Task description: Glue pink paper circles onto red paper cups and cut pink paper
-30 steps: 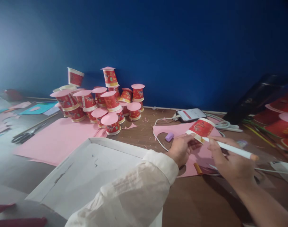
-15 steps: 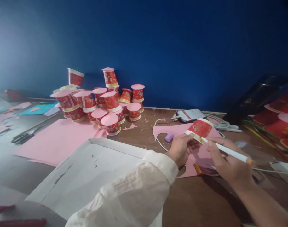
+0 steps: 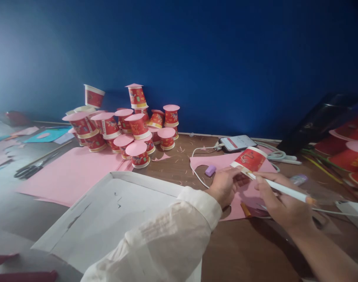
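My left hand [image 3: 227, 184] is closed around a small red paper cup [image 3: 251, 158], tilted on its side above the pink sheet. In my right hand [image 3: 289, 199] is a white pen [image 3: 287, 188] with an orange end. The pen's tip meets the pale band near the cup's rim, close to my left fingers. Under both hands lies a pink paper sheet [image 3: 207, 161] with round pieces cut out. A purple eraser-like block [image 3: 210, 170] rests on it left of my hand. My fingers hide part of the cup.
Stacked red paper cups [image 3: 139, 126] with pink paper discs stand at the back left. A white box lid [image 3: 108, 219] lies under my left sleeve. Scissors [image 3: 29, 169] lie beside pink paper [image 3: 64, 176]. A phone [image 3: 237, 143] with a white cable sits behind the cup. More cups [image 3: 352, 129] stand right.
The pen in my right hand has shifted slightly left along the cup's pale band. The cup has turned a little in my left hand.
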`<control>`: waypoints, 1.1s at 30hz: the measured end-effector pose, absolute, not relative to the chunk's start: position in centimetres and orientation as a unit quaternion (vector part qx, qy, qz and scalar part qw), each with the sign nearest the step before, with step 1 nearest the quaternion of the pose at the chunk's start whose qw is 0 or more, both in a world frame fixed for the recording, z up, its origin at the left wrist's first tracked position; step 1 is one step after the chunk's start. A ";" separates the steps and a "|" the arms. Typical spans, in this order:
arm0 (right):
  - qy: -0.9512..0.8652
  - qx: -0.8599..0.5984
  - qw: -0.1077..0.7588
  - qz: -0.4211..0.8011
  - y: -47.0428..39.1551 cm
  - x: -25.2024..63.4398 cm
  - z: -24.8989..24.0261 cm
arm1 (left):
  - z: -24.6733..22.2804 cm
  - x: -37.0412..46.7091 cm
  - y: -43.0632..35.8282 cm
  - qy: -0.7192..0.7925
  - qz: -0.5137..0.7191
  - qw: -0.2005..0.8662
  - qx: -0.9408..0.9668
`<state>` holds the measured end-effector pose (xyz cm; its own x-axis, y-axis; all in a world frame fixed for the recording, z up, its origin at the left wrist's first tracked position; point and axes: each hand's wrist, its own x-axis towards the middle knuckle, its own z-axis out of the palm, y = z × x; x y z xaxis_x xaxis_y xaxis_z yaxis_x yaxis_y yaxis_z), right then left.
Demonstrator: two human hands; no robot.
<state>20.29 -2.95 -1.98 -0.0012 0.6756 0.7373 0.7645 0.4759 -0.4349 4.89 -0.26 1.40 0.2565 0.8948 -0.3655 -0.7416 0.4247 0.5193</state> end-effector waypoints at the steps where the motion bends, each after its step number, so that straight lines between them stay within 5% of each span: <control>1: -0.708 -0.508 0.489 -0.042 -2.9 20.2 -2.0 | 1.4 4.9 -0.3 0.313 0.522 0.784 0.124; 33: -0.683 -0.518 0.495 -0.143 -2.1 20.1 -1.6 | 1.1 5.0 -0.1 0.321 0.505 0.793 0.116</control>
<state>20.13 -2.08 -1.62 0.0256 0.5654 0.8244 0.8491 0.4229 -0.3164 5.01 -0.10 1.12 0.2840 0.8751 -0.3918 -0.7266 0.4631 0.5075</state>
